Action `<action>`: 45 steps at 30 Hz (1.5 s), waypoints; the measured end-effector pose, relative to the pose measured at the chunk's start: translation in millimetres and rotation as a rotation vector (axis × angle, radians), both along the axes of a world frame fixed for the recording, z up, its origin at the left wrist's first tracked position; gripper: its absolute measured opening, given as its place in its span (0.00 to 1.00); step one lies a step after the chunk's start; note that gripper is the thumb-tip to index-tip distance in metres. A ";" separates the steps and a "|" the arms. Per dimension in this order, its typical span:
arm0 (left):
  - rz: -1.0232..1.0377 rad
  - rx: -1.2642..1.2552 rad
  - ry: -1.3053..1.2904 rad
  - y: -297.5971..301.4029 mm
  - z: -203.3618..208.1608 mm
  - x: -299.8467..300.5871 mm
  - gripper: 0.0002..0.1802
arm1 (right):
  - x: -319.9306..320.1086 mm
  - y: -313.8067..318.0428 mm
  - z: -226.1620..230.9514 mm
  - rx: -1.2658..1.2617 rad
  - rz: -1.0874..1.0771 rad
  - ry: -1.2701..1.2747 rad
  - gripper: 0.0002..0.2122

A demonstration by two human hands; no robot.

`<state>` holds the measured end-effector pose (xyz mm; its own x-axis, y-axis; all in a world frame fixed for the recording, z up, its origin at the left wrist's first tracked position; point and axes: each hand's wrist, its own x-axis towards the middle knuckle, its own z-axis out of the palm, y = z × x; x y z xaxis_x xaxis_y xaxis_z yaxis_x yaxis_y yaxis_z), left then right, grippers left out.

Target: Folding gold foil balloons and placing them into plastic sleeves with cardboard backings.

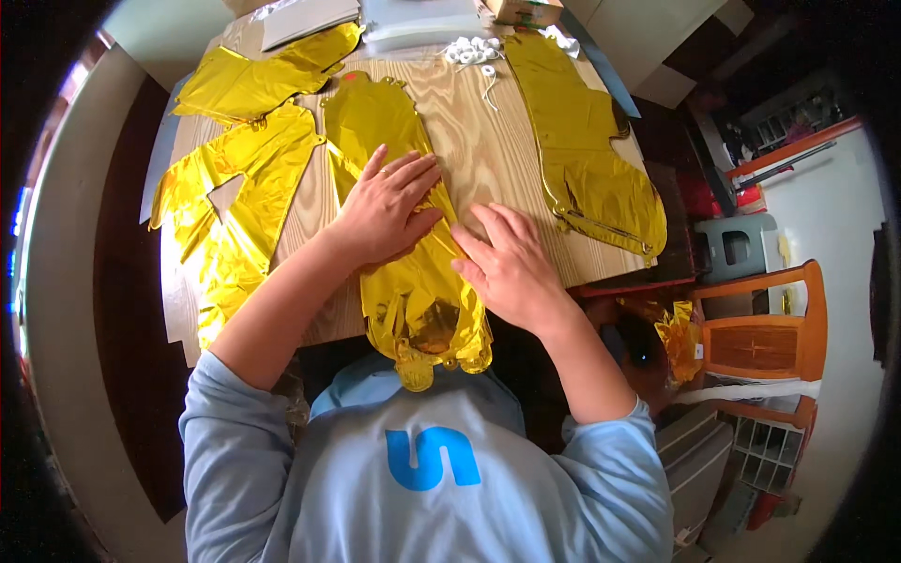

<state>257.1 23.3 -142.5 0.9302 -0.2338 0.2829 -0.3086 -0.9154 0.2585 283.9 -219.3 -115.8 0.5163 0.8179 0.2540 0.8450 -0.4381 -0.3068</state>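
A flat, uninflated gold foil balloon (374, 111) lies lengthwise in front of me, its near end hanging over the table edge against my shirt. My left hand (387, 208) rests on its middle, palm down with fingers stretched out. At the balloon's right edge is my right hand (514, 270), fingers extended and slightly bent, its fingertips at the foil. Neither hand is closed on anything. Another gold foil balloon (267, 192), with a triangular opening, lies left of my left arm. Beyond it is a further gold one (249, 83). A long gold foil balloon (584, 131) lies to the right.
On the wood-grain table (469, 117), small white ring-like pieces (472, 49) with string sit toward the back. Behind them are clear plastic sheets (404, 23), grey boards (305, 21) and a cardboard box (526, 11). A wooden chair (760, 342) stands at the right.
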 end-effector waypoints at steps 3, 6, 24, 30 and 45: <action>0.002 -0.007 -0.016 -0.3 -3.8 1.0 0.31 | -11.4 -18.5 0.2 -0.004 0.051 -0.004 0.19; 0.001 -0.004 -0.027 0.4 -6.2 0.4 0.31 | -24.4 -36.4 11.5 -0.039 0.109 0.038 0.19; 0.129 -0.088 0.011 37.8 19.5 -75.5 0.31 | 38.4 5.3 12.0 0.185 0.155 0.056 0.18; 0.167 0.033 0.102 34.8 2.5 -100.8 0.42 | 45.6 35.5 -20.4 -0.033 0.233 -0.066 0.24; 0.151 0.139 0.132 36.9 6.3 -101.1 0.47 | 25.3 41.6 5.7 0.047 0.283 -0.050 0.23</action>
<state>156.0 60.2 -136.2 0.9843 -0.1176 0.1314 -0.1377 -0.9782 0.1557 309.3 -177.7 -110.1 0.2551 0.9142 0.3149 0.9462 -0.1689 -0.2760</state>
